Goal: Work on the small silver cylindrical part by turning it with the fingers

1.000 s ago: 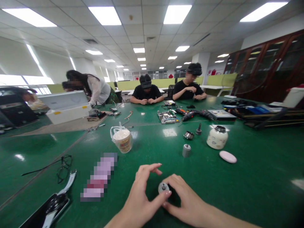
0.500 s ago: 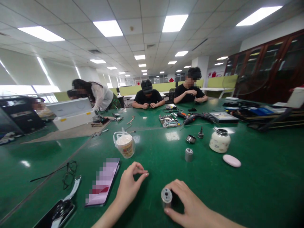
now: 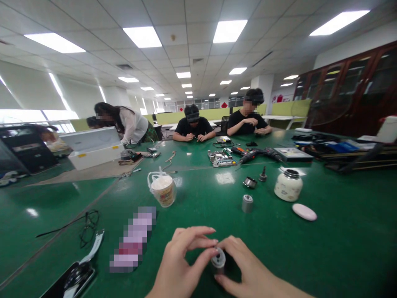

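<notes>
Green table (image 3: 288,256): toward near edge, metal cylinder (image 3: 219,260) gripped in right hand (image 3: 249,269); left hand (image 3: 181,258), apart moments ago, now brought to its top, fingers curled, anything pinched unclear; both hands thus occupied. Second cylinder (image 3: 247,204) seen beyond.

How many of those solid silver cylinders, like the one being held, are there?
2. The held cylinder is in the right hand; the second cylinder stands farther back, left of the jar. Others may be hidden behind things.
</notes>
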{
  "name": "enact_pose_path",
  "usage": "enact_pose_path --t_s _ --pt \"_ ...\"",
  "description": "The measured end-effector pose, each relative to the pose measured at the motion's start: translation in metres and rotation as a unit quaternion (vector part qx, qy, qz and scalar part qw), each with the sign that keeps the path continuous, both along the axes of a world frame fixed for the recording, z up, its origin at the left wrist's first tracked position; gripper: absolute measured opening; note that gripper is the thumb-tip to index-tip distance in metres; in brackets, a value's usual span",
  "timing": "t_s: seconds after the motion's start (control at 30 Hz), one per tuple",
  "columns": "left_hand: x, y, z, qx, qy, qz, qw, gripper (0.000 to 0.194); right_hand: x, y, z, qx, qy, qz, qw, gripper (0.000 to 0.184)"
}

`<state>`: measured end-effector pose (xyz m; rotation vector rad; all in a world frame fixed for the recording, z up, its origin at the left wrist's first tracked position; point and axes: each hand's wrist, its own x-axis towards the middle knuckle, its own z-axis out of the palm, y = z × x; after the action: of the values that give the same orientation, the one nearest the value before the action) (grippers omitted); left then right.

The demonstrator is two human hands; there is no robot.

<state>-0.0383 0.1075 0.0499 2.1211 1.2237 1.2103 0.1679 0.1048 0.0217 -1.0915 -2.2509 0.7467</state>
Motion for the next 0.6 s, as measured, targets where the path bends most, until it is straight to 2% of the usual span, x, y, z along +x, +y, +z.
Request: enact_pose_path --t_s 0.1,0.3,0.6 --pt "0.01 -0.01 0.002 0.01 -0.016 -0.019 1.0 0.032 0.0 -0.001 -0.003 0.01 0.012 0.0 1.0 0.03" --pt "0.009 -0.006 -0.009 -0.022 -0.008 -0.038 0.999 0.032 0.0 -0.002 -0.003 0.022 0.015 0.003 1.0 0.028" --pt "0.014 -0.011 -0.008 -0.053 -0.023 -0.046 0.997 0.027 0.002 -0.001 -0.01 0.026 0.024 0.007 0.999 0.029"
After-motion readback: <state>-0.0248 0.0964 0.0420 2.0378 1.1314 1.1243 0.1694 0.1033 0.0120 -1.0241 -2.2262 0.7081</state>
